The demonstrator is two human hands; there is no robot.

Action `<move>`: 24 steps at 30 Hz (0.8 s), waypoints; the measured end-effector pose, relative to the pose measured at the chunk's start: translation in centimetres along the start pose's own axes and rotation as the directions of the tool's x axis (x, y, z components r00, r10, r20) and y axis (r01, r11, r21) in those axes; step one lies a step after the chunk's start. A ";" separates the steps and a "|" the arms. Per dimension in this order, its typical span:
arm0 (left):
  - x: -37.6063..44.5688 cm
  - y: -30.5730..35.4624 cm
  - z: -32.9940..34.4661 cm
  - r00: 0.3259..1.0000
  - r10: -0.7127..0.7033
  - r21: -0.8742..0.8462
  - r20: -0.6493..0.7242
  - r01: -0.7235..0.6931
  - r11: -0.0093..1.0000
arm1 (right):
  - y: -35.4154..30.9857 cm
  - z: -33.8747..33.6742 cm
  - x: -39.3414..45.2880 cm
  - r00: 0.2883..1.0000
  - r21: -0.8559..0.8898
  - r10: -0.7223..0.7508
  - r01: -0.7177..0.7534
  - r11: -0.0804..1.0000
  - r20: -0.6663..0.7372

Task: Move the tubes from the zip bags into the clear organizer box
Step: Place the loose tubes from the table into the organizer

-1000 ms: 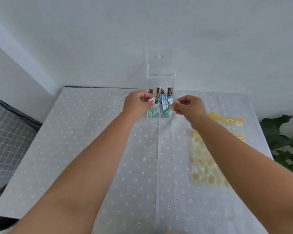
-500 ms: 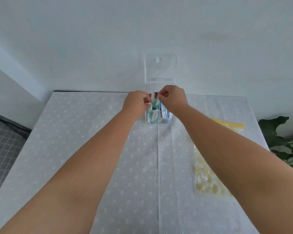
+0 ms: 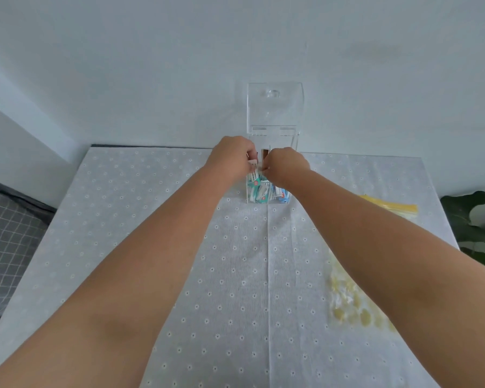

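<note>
Seen from the head view, largest first. A table (image 3: 157,247) under a white cloth with small flower dots, spread on all sides of the two grips and toward the viewer. Behind the grips, a plain pale wall. Far to the left of the grips, a grey checked fabric (image 3: 3,247). Far to the right of the grips, dark green plant leaves (image 3: 471,219) past the table edge.

To the right of the grips and nearer the viewer, a zip bag (image 3: 353,303) with yellow print, flat on the cloth, well apart from both hands, partly hidden under the right forearm.

Directly under and behind the grips, a clear organizer box (image 3: 266,197), upright at the far side of the table, with its clear lid (image 3: 275,107) raised above the grips. Inside the box, just below the grips, several tubes (image 3: 259,191) in white, teal and blue, packed close together.

Left hand (image 3: 233,161) at the top of the box, fingers curled, pinching the upper end of one white tube (image 3: 253,171); lower part of this tube among the others in the box. Right hand (image 3: 287,166) just beside the left, fingers curled too, fingertips meeting near the same spot; cannot tell what its grip holds, too small to see.
</note>
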State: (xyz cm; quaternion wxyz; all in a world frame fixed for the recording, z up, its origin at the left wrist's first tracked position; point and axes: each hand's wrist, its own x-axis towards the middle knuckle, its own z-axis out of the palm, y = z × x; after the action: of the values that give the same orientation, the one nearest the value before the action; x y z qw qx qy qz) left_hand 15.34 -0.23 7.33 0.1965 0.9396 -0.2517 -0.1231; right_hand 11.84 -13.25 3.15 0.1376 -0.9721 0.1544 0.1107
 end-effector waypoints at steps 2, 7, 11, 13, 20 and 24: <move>0.1 0.1 0.5 0.999 -0.008 0.054 0.041 0.005 0.999 | 0.0 0.0 0.1 1.000 0.005 0.019 -0.019 1.000 0.006; -0.1 0.3 2.8 0.998 -0.032 0.180 0.050 0.023 0.983 | 0.4 0.5 0.6 0.998 0.015 0.032 -0.033 0.999 0.048; 0.6 0.0 1.7 0.997 -0.023 0.155 0.072 0.012 0.988 | 0.4 0.3 1.0 0.999 0.048 0.027 -0.030 0.998 0.043; 0.8 -0.1 1.2 0.997 -0.001 0.170 0.073 -0.012 0.985 | 0.4 0.1 1.0 0.998 0.059 0.043 -0.045 0.997 0.039; 0.6 0.1 2.5 0.989 0.094 0.374 0.114 -0.131 0.918 | 0.0 0.3 1.2 0.996 -0.007 0.073 -0.072 0.997 0.053; 1.2 0.4 2.1 0.982 0.073 0.392 0.172 -0.136 0.910 | -0.1 0.3 1.1 0.995 -0.045 0.071 -0.068 0.997 0.072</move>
State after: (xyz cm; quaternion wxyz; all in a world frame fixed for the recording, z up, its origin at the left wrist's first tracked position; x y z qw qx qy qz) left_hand 15.50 -1.84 5.53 -0.0146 0.9328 -0.3359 -0.1299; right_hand 12.84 -13.35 2.61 0.1184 -0.9641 0.1807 0.1543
